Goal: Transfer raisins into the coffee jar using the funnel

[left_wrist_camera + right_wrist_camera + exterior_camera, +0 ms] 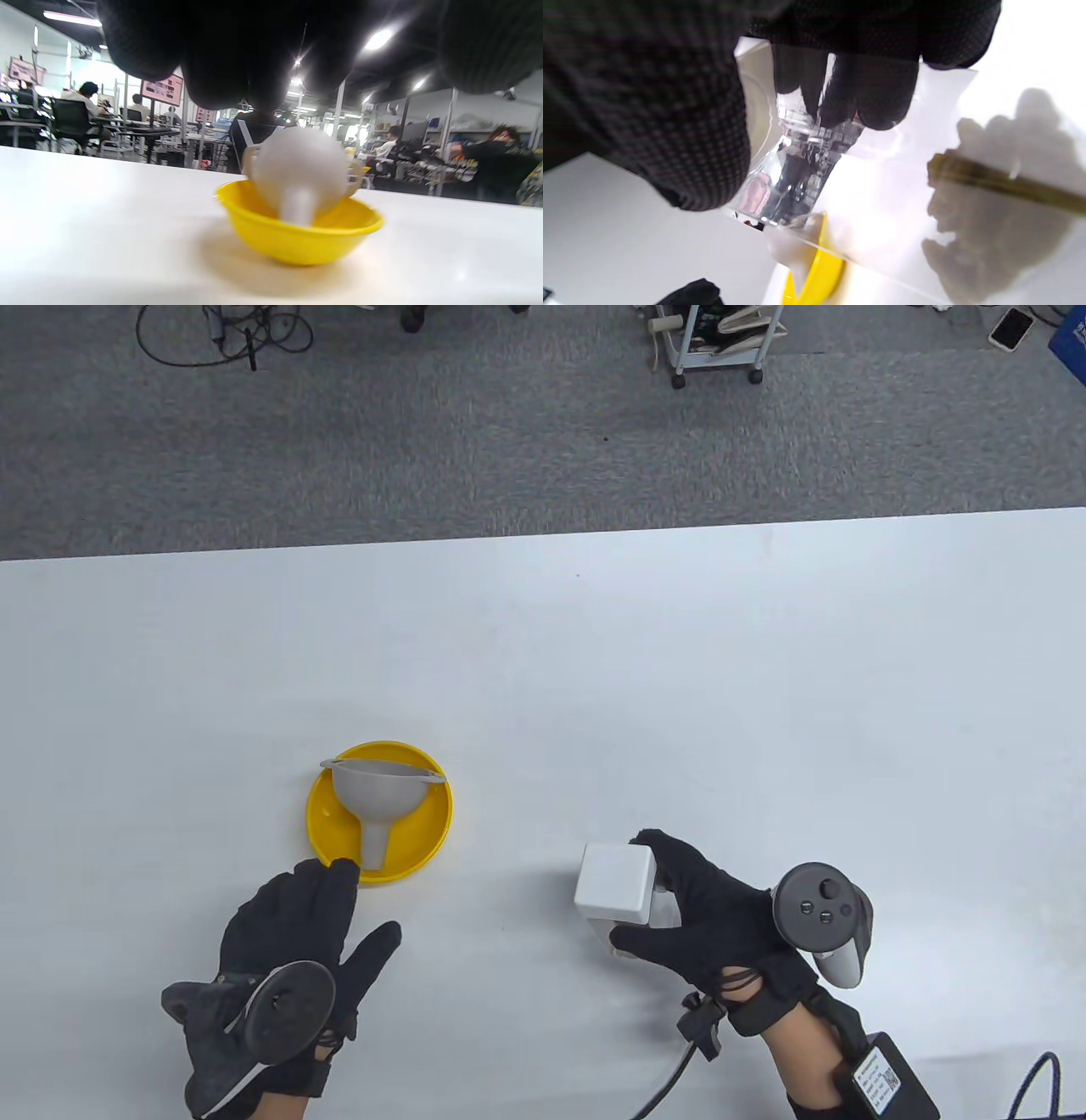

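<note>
Right hand (721,929) at lower right gripped the white-lidded glass jar (615,891), fingers wrapped round it | left hand (288,937) at lower left held nothing, fingers spread, fingertips beside the yellow bowl (327,823) | funnel (377,797) lay tilted in the bowl | raisins not visible | risk: reaching fingers could tip the light bowl, rolling the funnel out

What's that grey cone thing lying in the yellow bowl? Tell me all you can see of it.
It is a funnel, plain matte grey, apparently plastic. It has a wide cone, a short narrow spout and small tabs on its rim. It lies tipped in the yellow bowl, spout over the near rim, pointing towards the person. The left hand reaches close; whether it touches is unclear. I see no raisins.
</note>
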